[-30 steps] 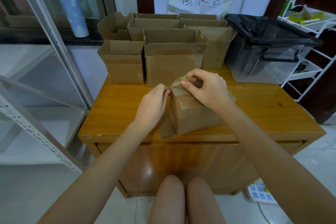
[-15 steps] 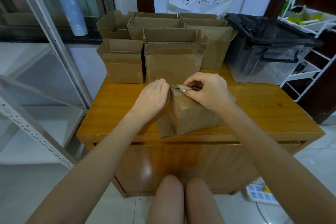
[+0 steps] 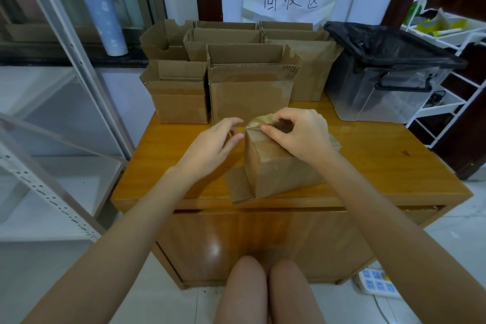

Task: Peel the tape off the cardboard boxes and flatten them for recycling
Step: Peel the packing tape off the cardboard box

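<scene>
A small brown cardboard box (image 3: 278, 168) stands near the front of the wooden table (image 3: 381, 163), one loose flap lying flat at its lower left. My right hand (image 3: 297, 134) rests on the box's top and pinches a crumpled strip of clear tape (image 3: 259, 121) lifted from the top left corner. My left hand (image 3: 215, 142) hovers just left of that corner, fingers loosely curled, holding nothing that I can see. The tape's far end is hidden under my right hand.
Several open cardboard boxes (image 3: 249, 87) stand in rows at the back of the table. A clear plastic bin with a black bag (image 3: 389, 79) sits at the back right. A metal shelf frame (image 3: 79, 66) stands left, a white rack (image 3: 447, 92) right, a power strip (image 3: 378, 284) on the floor.
My left hand has drawn slightly away from the box corner. My right hand has raised the tape end a little higher above the corner.
</scene>
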Motion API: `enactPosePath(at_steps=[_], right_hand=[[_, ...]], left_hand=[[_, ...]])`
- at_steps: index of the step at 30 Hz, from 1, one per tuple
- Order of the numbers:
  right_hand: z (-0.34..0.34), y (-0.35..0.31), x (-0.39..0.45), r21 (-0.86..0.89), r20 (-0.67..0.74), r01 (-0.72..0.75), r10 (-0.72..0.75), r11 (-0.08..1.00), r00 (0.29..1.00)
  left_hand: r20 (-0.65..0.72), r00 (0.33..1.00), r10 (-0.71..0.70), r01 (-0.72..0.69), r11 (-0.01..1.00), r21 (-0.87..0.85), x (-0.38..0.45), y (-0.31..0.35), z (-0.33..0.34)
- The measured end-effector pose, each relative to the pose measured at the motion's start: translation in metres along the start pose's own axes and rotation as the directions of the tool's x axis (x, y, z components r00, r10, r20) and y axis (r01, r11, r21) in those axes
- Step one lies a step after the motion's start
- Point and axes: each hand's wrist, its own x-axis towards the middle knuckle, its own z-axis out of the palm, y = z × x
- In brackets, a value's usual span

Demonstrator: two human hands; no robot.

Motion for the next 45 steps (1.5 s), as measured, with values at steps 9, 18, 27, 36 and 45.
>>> enactPosePath(at_steps=[9, 18, 27, 36, 45], right_hand=[[-0.002, -0.002, 0.0, -0.022, 0.036, -0.036, 0.037, 0.999, 0.999], [-0.002, -0.003, 0.001, -0.023, 0.023, -0.047, 0.047, 0.999, 0.999], [-0.002, -0.004, 0.001, -0.016, 0.014, -0.054, 0.054, 0.998, 0.998], [-0.002, -0.003, 0.001, -0.032, 0.02, -0.06, 0.061, 0.998, 0.998], [-0.004, -0.005, 0.002, 0.032, 0.033, -0.107, 0.106, 0.994, 0.994]], left_hand=[[-0.029, 0.994, 0.104, -0.097, 0.978, 0.187, 0.013, -0.003, 0.001], [-0.1, 0.982, 0.159, -0.128, 0.956, 0.265, 0.04, 0.013, -0.016], [-0.234, 0.967, 0.098, -0.087, 0.995, 0.058, 0.034, 0.023, -0.012], [-0.151, 0.985, -0.084, 0.075, 0.995, -0.064, 0.047, 0.04, -0.024], [-0.192, 0.9, -0.391, 0.282, 0.859, -0.427, 0.024, 0.044, -0.014]])
